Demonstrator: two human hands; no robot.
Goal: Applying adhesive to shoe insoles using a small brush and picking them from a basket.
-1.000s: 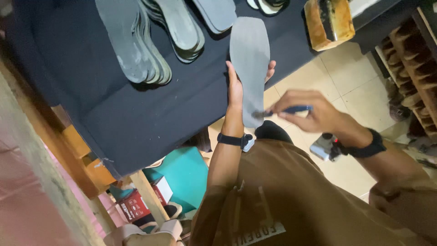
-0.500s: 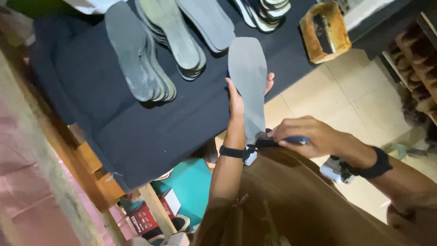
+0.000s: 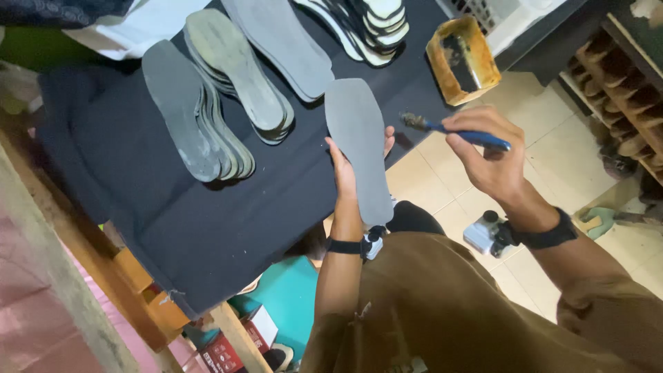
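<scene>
My left hand (image 3: 345,169) holds a flat grey insole (image 3: 359,148) up by its long edge, over the front of the black-covered table (image 3: 228,221). My right hand (image 3: 487,148) grips a blue-handled brush (image 3: 456,131), its bristle tip pointing left, a short way right of the insole and not touching it. A yellow-stained glue pot (image 3: 463,61) stands on the table just beyond the brush.
Fanned stacks of grey insoles (image 3: 207,114) lie on the table's left and middle, with darker soles (image 3: 369,27) at the back. A wooden shelf of shoe lasts (image 3: 625,103) stands at the right. Boxes (image 3: 235,338) sit under the table; tiled floor (image 3: 552,173) lies beyond.
My right hand with the brush has lifted from low beside the insole's heel up to the right of its toe, near the glue pot. The left hand keeps the insole raised.
</scene>
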